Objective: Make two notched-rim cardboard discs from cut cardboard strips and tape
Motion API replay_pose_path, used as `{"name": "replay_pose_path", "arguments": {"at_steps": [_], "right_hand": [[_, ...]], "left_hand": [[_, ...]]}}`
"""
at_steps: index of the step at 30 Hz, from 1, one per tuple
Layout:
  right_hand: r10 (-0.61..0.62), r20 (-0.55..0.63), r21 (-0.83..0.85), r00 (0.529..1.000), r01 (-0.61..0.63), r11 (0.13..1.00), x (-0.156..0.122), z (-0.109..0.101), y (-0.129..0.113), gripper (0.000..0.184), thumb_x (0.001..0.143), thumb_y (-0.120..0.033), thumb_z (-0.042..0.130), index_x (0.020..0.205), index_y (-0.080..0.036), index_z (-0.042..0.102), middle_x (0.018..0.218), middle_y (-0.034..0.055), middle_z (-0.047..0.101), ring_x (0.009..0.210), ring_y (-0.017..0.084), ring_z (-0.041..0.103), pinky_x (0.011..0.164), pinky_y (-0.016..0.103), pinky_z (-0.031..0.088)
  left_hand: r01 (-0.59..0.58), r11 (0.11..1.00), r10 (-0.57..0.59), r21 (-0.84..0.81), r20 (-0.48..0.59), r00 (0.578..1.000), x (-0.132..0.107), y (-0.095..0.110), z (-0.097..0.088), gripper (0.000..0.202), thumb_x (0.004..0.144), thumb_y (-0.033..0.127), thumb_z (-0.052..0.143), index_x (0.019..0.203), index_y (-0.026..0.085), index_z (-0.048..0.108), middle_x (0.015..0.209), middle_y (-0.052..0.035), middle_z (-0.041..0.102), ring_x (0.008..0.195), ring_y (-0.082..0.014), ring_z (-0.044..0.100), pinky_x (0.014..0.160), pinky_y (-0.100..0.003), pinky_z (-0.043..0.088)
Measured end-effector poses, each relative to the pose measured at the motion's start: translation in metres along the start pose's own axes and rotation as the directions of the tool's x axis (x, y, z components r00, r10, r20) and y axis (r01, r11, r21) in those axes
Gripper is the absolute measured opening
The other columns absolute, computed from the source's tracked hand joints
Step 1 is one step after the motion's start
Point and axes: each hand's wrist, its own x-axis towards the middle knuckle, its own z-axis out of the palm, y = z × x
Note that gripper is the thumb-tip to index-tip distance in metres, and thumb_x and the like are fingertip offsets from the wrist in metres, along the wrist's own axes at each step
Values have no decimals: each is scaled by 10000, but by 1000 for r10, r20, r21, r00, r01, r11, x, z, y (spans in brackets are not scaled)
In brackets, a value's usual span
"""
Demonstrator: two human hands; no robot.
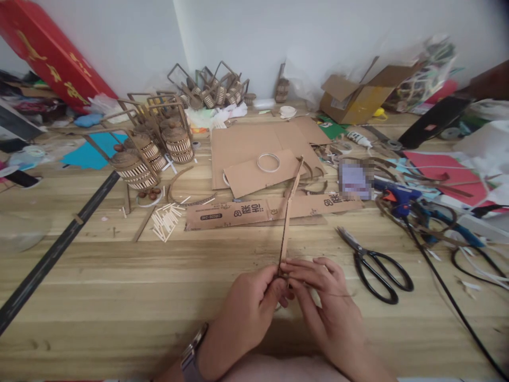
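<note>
A long narrow cardboard strip stands nearly upright over the wooden table, tilted slightly to the right at its top. My left hand pinches its lower end from the left, a watch on the wrist. My right hand pinches the same lower end from the right, fingers curled together. Both hands are low in the middle of the view, close to my body.
Black scissors lie right of my hands. A blue glue gun with a black cord sits further right. Flat cardboard sheets, a metal ring, small sticks and woven lantern models lie behind. A black bar crosses the left.
</note>
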Motion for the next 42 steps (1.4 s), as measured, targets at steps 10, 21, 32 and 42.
{"name": "replay_pose_path", "arguments": {"at_steps": [10,21,32,42], "right_hand": [[210,-57,126,976,-201,971,-4,0,-2,113,969,-266,510,918,-272,611,862,23,764,856,218,724,797,378,532],[142,-66,11,988,-142,990,-6,0,1,108,944,-204,529,946,-278,608,881,-2,774,851,213,724,835,383,490],[63,-38,92,997,-60,994,-5,-1,-2,100,925,-190,549,961,-273,592,871,5,772,846,214,738,842,403,504],[170,-85,42,982,-167,985,-8,1,1,114,968,-224,507,954,-269,611,878,16,768,849,210,722,859,401,479]], "left_hand": [[26,998,-24,-54,41,999,1,3,-3,279,987,359,467,1057,180,670,895,-43,741,781,-166,674,692,-231,464],[0,1000,1,-19,28,1000,0,3,1,302,1004,327,411,955,175,667,785,-35,729,710,-153,675,654,-223,469],[45,993,-42,-106,33,999,3,1,0,270,980,331,466,1035,168,674,836,-39,730,747,-163,675,678,-233,479],[6,999,-5,-33,25,1000,0,4,2,299,1000,322,425,989,173,684,776,-32,731,699,-152,685,652,-219,480]]}}
